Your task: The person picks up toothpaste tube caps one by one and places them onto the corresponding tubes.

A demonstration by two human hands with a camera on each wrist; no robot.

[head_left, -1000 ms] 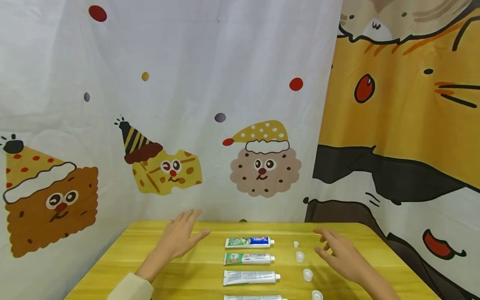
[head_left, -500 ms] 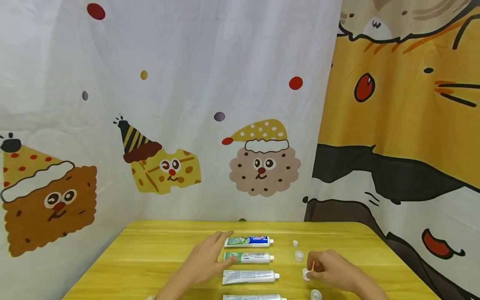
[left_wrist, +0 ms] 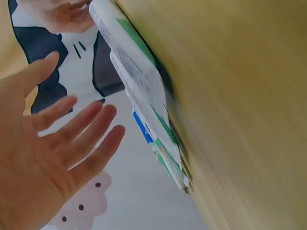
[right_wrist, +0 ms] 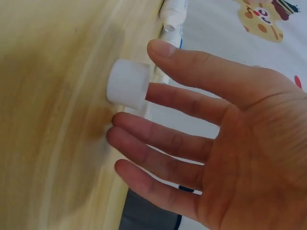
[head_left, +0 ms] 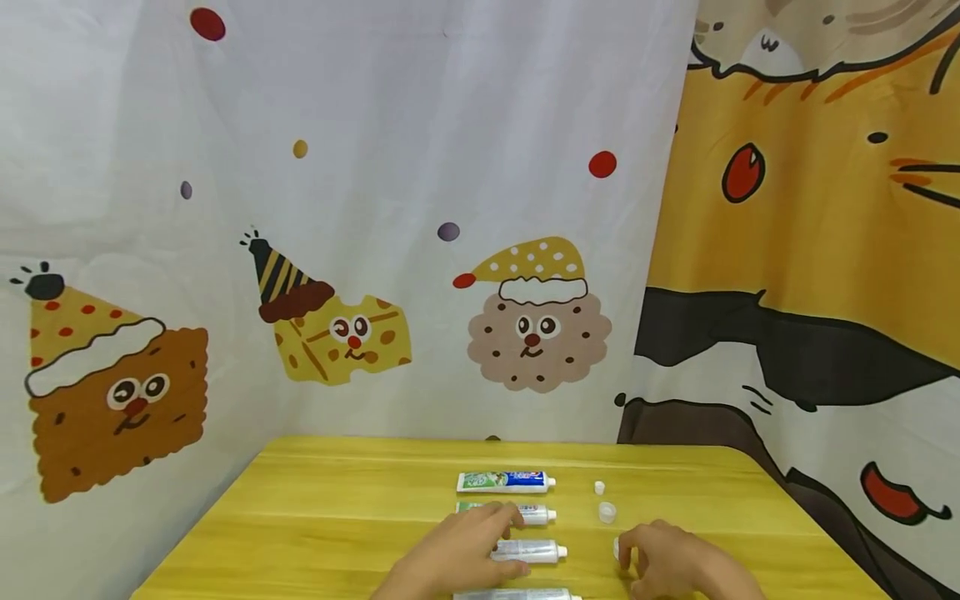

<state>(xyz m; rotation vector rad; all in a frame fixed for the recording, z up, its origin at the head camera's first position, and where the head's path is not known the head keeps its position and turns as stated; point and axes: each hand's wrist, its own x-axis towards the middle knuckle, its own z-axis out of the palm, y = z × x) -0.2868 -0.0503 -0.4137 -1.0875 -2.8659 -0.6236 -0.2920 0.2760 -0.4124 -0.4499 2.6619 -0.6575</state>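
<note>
My left hand is spread above the toothpaste tubes, over the left part of the third tube. Its fingers are apart with nothing between them in the left wrist view. Lowest in the head view lies the front tube, cut by the frame edge. My right hand is low beside the white caps, partly hiding one cap. In the right wrist view a white cap stands on the table by the extended fingers; the index fingertip passes behind it, and contact is unclear. The thumb is clear of it.
Farther back lie a green-and-white tube and a green-and-blue tube, their uncapped nozzles pointing right. Two white caps, a wide one and a small one, sit to their right. A printed curtain hangs behind the yellow table.
My left hand has come in from the left, over the tubes. The right hand has moved down and toward the front caps. The view has shifted slightly.
</note>
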